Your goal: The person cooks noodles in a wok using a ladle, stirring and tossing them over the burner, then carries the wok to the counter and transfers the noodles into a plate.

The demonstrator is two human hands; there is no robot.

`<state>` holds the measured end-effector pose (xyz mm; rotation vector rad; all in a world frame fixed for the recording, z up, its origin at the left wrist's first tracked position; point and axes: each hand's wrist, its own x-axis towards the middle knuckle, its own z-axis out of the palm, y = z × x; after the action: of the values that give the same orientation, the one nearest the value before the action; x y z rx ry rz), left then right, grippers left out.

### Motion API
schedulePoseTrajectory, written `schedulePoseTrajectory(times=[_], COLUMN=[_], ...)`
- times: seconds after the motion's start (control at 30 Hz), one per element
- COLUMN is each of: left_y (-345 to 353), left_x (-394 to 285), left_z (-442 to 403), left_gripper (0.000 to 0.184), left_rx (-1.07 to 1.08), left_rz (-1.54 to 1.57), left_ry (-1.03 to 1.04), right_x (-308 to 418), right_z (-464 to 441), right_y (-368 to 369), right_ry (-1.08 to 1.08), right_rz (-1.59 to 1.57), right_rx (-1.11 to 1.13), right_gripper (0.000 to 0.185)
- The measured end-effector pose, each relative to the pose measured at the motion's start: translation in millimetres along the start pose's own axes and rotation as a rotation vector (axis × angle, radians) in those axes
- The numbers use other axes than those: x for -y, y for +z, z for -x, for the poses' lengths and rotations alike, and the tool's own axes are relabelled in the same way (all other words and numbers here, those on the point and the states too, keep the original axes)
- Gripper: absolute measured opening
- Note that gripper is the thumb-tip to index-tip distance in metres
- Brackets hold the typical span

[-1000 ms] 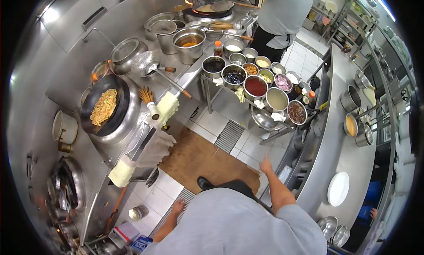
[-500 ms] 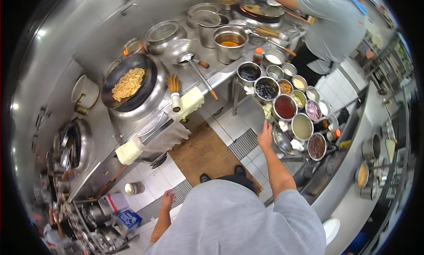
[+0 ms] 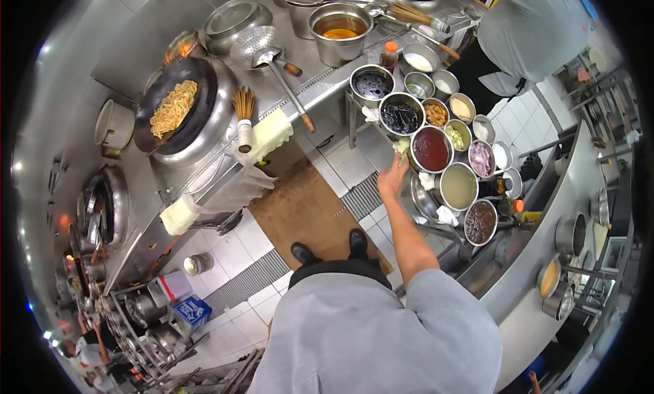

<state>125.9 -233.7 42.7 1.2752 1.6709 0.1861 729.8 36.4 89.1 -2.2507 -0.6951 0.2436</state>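
Note:
My right hand (image 3: 393,176) reaches forward to the seasoning rack. Its fingers are closed on a crumpled pale yellowish cloth (image 3: 402,146) at the rack's near edge. Just right of that cloth stands a steel pot of red sauce (image 3: 431,149). Beyond it sits a pot of dark sauce (image 3: 400,114), and nearer me is a pot of cloudy liquid (image 3: 458,187). My left hand is out of sight, hidden by my body. On the left, a black wok (image 3: 146,125) holds cooked noodles (image 3: 174,109) and rests tilted on the stove.
A perforated ladle (image 3: 255,48), a bamboo brush (image 3: 244,118) and folded towels (image 3: 272,136) lie along the stove. A pot of orange-brown liquid (image 3: 340,34) stands at the back. Another person (image 3: 531,33) is at the upper right. A brown mat (image 3: 300,203) covers floor before my feet.
My body and view have shifted, so the stove and rack sit further left and higher. My right hand has moved up against the cloth. My left hand has gone from sight.

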Motion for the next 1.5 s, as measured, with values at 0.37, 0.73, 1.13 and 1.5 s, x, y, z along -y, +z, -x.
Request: schedulePoseTrajectory(times=[0.37,0.73,1.13,1.5], left_y=[-50,-89,-59,-112], left_x=[18,-70,-78,-322], left_z=[-65,-31,-78,-168], left_gripper=[0.032,0.033,0.036,0.051], left_rx=[0.019,-0.290,-0.202,0.031], left_rz=[0.031,0.472,0.614,1.087], left_ry=[0.082,-0.162,-0.164,0.282], right_x=[-9,79,164,255], right_z=[26,-114,3,229], right_y=[6,79,1,65], right_ry=[-0.120,-0.221,0.089,-0.601], right_rz=[0.219,0.420,-0.934,-0.282], right_rx=[0.381,0.456,0.929,1.228], right_gripper=[0.069,0.052,0.052,0.039])
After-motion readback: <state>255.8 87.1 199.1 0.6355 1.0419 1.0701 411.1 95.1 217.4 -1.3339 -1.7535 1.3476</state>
